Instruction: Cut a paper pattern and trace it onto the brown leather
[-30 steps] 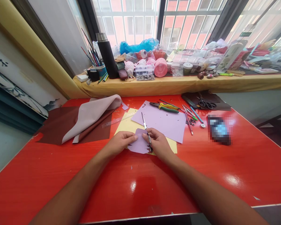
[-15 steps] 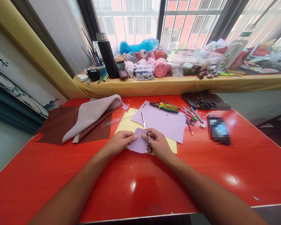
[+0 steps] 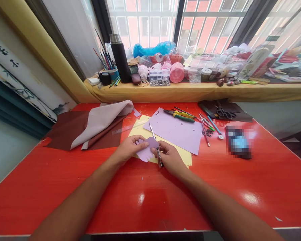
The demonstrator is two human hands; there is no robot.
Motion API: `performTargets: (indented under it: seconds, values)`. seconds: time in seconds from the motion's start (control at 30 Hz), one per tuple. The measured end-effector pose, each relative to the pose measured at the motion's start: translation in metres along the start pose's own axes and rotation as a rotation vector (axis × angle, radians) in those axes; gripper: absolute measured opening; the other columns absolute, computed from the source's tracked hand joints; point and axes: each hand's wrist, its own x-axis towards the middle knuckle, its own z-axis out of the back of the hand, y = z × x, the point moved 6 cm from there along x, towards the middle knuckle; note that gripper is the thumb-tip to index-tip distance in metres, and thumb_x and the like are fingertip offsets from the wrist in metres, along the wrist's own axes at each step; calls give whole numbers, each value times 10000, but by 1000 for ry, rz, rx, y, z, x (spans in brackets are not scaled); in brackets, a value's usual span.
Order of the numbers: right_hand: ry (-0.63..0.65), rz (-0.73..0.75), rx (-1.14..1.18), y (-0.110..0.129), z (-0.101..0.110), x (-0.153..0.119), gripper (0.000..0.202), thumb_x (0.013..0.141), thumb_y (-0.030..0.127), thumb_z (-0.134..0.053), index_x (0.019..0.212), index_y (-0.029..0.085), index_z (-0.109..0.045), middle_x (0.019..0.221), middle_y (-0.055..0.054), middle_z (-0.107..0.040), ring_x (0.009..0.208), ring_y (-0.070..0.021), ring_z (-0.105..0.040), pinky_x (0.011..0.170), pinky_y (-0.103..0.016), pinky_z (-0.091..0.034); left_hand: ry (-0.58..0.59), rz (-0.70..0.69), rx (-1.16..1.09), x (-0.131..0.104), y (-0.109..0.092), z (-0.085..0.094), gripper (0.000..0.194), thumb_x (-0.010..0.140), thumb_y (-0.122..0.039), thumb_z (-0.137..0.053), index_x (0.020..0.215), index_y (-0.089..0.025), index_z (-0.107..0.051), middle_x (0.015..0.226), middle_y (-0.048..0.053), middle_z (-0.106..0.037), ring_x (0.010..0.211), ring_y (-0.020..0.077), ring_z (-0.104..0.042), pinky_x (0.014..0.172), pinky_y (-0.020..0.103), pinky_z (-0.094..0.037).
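A small cut piece of purple paper (image 3: 145, 152), notched along its lower edge, is pinched by my left hand (image 3: 130, 148) between thumb and fingers. My right hand (image 3: 169, 154) is closed around a pair of scissors (image 3: 159, 154), whose blades point up and away past the paper's right side. The right fingertips also meet the paper's right edge. Beneath both hands lies a yellow sheet (image 3: 177, 154), partly covered by a larger purple sheet (image 3: 175, 129) with small dark bits on it.
Pliers (image 3: 179, 115) rest on the purple sheet; pens (image 3: 205, 129) and a white roll (image 3: 220, 137) lie right of it. Dark scissors (image 3: 225, 112) sit on dark material farther back. Folded brown leather (image 3: 60, 132) spreads at left. A thermos (image 3: 120, 60) stands on the cluttered sill.
The small purple paper has been turned in my fingers, so its notched edge now faces down toward the left. The scissors stay in my right hand. The camera view has shifted slightly.
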Motion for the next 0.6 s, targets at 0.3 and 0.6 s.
performTargets:
  seconds: [0.3,0.6]
  values:
    - [9,-8,-22,6,0,-2,358,908,576,-744,959,230,-665,720,56,-515,542,-131,-499,524,-275,-385,-58,-114,99,2,-12,17,521,625,-633,-942,838,-194,-759,699,-1,-683,630,151,-587,577,265,-453]
    - [-62,-18,-33,10,6,1,350,905,567,-712,1002,231,-693,699,63,-544,479,-120,-519,486,-271,-352,31,-121,351,0,-9,22,367,756,-554,-844,879,-219,-760,750,2,-693,661,164,-599,576,271,-429]
